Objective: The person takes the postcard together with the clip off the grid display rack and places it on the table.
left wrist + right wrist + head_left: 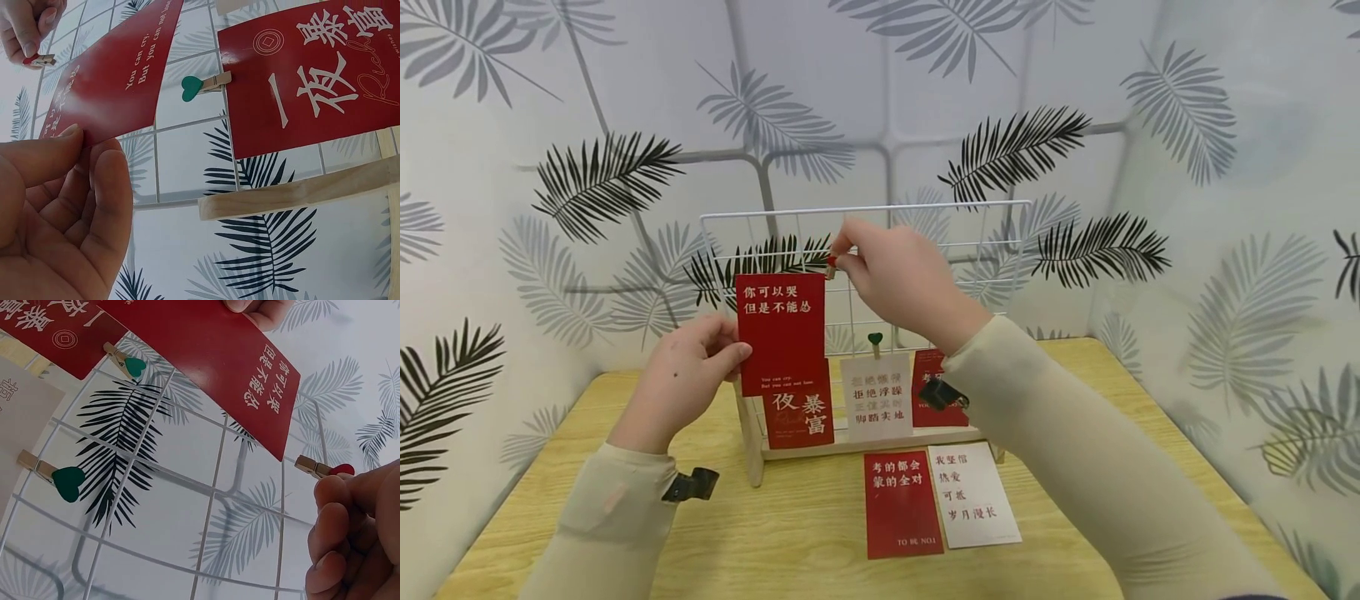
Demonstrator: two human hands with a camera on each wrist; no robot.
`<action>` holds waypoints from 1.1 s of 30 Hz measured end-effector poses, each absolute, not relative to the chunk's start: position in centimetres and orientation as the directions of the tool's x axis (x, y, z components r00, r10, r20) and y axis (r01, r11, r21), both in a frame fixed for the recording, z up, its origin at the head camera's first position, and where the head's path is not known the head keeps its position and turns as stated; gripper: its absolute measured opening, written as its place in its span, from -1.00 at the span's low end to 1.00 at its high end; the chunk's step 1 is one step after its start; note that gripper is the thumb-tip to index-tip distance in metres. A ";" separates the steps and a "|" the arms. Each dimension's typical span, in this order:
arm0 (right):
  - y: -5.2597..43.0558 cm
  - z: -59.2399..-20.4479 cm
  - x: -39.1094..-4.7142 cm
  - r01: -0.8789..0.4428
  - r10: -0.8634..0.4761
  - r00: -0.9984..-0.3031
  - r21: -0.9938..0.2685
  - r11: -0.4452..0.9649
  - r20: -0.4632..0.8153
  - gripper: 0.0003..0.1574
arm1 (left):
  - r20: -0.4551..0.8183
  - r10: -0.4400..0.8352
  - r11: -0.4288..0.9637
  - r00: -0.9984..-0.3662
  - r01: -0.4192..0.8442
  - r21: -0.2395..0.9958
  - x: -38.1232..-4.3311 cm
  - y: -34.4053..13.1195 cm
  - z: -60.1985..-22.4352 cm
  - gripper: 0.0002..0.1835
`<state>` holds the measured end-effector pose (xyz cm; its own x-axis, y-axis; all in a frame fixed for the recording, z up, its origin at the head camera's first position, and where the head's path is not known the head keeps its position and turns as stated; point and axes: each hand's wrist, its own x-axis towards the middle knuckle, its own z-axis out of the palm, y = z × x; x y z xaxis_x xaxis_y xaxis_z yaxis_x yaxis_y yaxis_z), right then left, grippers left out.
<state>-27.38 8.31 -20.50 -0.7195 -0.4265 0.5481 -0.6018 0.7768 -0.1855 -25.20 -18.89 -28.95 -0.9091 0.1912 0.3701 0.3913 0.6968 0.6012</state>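
Observation:
My left hand (688,375) pinches a red card (781,342) with white lettering by its left edge, in front of a white wire grid rack (917,204). In the left wrist view the thumb lies on the face of that card (119,75). Up near the rack's upper wires, my right hand (902,271) pinches a small wooden clothespin (831,268) with a red heart. In the right wrist view the clothespin (312,466) is close to the card's corner but apart from it. The right hand's fingers are curled.
Along the lower rack hang a red card (801,421), a white card (880,400) under a green-heart clothespin (876,342), and another red card (936,417), partly hidden by the right sleeve. A red card (902,508) and a white card (976,500) lie on the wooden table (775,533).

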 end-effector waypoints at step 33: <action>13.8 -23.1 -26.2 -0.527 -0.329 -0.789 -0.295 0.797 0.519 -0.88 | 0.370 0.207 0.636 -0.906 0.412 0.653 -24.5 -19.4 -30.2 -0.90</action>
